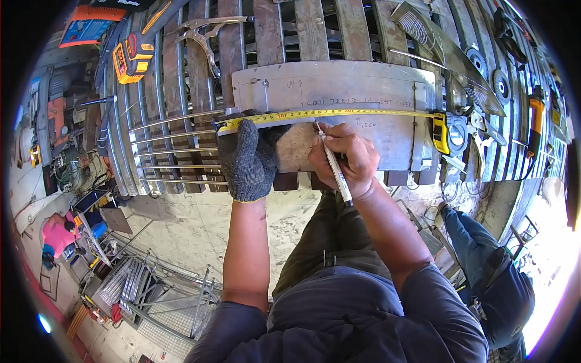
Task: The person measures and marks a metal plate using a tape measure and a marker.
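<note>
My left hand (249,160), in a dark grey knit glove, holds the end of a tape measure's yellow blade (363,112) with the thumb on top. The blade stretches across a grey sheet-metal plate (266,91) to the yellow and black tape case (449,134) at the plate's right edge. My bare right hand (348,156) grips a white marker (336,169), its tip down at the plate just below the blade. Handwriting with "UP", arrows and "15cm" marks the plate. A dark piece, partly hidden, lies beneath my left hand.
The plate lies on a slatted metal bench (266,30). Locking pliers (203,36) and a yellow-black cordless tool (132,57) are at the back left. Grinding discs (501,85) and an orange-black tool (535,115) lie at right. Another person (493,278) is at lower right.
</note>
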Demonstrator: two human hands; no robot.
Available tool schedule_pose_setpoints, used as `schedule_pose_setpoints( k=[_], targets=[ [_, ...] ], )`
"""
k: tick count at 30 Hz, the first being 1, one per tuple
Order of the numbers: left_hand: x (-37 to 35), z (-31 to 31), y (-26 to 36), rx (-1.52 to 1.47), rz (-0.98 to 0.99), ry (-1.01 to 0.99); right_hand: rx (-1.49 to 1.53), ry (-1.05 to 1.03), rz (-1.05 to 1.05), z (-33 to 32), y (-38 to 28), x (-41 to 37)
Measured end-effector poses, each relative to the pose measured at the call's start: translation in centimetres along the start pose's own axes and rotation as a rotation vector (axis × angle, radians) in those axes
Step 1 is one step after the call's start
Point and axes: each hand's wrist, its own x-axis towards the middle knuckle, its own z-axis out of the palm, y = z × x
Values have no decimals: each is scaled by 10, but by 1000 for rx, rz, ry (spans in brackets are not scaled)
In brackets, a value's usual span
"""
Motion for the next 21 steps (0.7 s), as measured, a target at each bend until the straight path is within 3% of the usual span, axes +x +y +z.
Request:
schedule_pose_setpoints(
  k=[14,17,20,21],
  targets=[
    [1,-6,-3,-19,-8,-21,61,-12,33,1,1,-2],
    [2,-4,-2,-8,-3,-16,9,7,-40,-2,-1,3],
    [4,-8,-3,-30,32,-49,-133,-40,-195,-31,-5,16],
    [4,-7,-2,-25,43,-56,-134,-98,-133,-50,-6,13]
  ],
)
